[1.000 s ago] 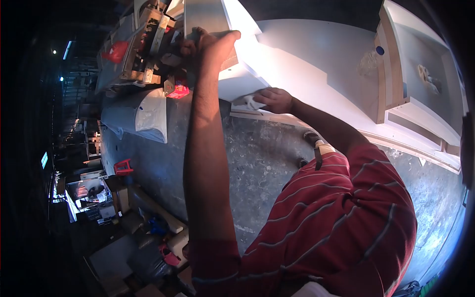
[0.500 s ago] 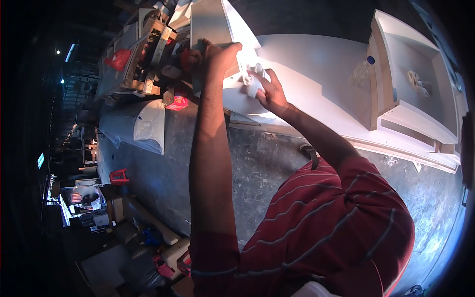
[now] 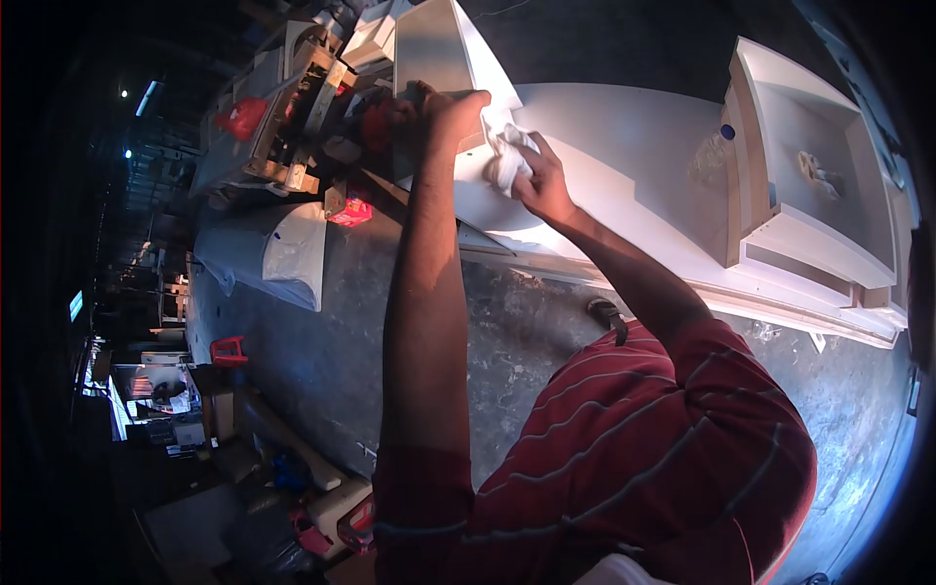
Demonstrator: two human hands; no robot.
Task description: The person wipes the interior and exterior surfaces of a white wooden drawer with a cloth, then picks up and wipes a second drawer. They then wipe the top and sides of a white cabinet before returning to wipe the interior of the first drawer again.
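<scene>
My left hand [image 3: 450, 115] is closed over the edge of a pale box-like board piece [image 3: 426, 54], which stands on the white worktop. The thumb lies toward its bright white side, and the other fingers are partly hidden behind the hand. In my right hand [image 3: 546, 183] is a bunched white cloth [image 3: 508, 161], held beside the lower right edge of the board piece. Cloth and piece look to be touching. A long white panel [image 3: 609, 136] extends under and to the right of the cloth.
A clear plastic bottle [image 3: 709, 159] with a blue cap lies beside an open white cabinet box [image 3: 780, 88] containing a crumpled pale item [image 3: 817, 174]. At left are a wooden frame [image 3: 292, 174], a red bag [image 3: 242, 118] and a red stool [image 3: 229, 351] on the concrete floor.
The view has shifted slightly. My right hand has moved a little with the cloth, which is now bunched closer along the board piece's side. My left hand keeps its hold.
</scene>
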